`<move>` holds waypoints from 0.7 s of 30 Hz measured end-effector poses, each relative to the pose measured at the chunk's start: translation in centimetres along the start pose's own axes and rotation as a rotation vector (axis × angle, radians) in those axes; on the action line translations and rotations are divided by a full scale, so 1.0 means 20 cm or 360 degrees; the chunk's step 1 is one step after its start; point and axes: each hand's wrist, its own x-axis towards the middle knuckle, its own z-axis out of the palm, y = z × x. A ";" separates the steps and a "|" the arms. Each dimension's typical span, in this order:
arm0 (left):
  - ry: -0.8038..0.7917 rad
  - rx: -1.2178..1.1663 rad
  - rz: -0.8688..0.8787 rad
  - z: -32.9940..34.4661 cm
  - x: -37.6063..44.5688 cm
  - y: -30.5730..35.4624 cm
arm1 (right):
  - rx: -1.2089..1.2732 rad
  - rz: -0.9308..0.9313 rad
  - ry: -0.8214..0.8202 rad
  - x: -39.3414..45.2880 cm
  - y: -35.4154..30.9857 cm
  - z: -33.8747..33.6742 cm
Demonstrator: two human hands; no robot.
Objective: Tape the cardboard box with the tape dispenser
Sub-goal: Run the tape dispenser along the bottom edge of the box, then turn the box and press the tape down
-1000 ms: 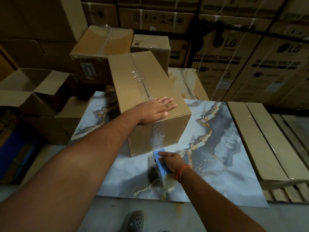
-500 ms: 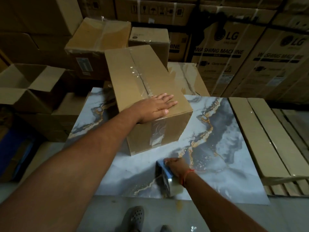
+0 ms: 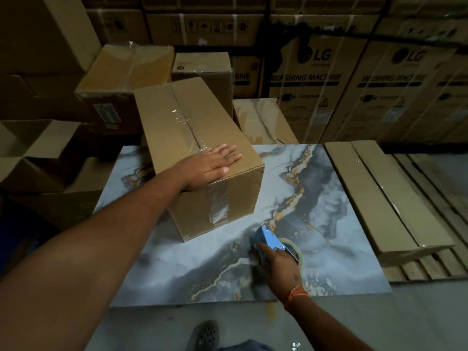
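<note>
Brown corrugated cardboard box (image 3: 200, 145), its top seam under clear tape, sits far-left on the marbled counter (image 3: 342, 224), pinned by the flat, open left hand (image 3: 211, 165) to stop sliding, while the right hand (image 3: 279, 266), near it, grips the blue tape dispenser (image 3: 272, 240).

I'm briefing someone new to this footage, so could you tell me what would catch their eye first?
The cardboard box, taped along its top seam, sits mid-frame on a marbled board with the left hand flat on its near end. In front of it, the right hand holds a blue tape dispenser over the board.
</note>
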 end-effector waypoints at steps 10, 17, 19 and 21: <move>-0.0033 0.0014 -0.0069 -0.01 0.00 0.02 | -0.0460 0.0052 0.0021 0.00 0.22 0.09; -0.0001 -0.0004 -0.0024 -0.02 -0.01 0.02 | -0.0494 0.0374 0.0377 -0.12 0.09 0.12; 0.0021 0.0000 0.0004 -0.01 0.00 0.00 | -0.0371 0.0452 0.0530 -0.13 -0.01 0.12; 0.0035 0.0006 0.0032 0.00 0.01 -0.01 | -0.0049 0.0406 0.0736 -0.11 -0.18 0.12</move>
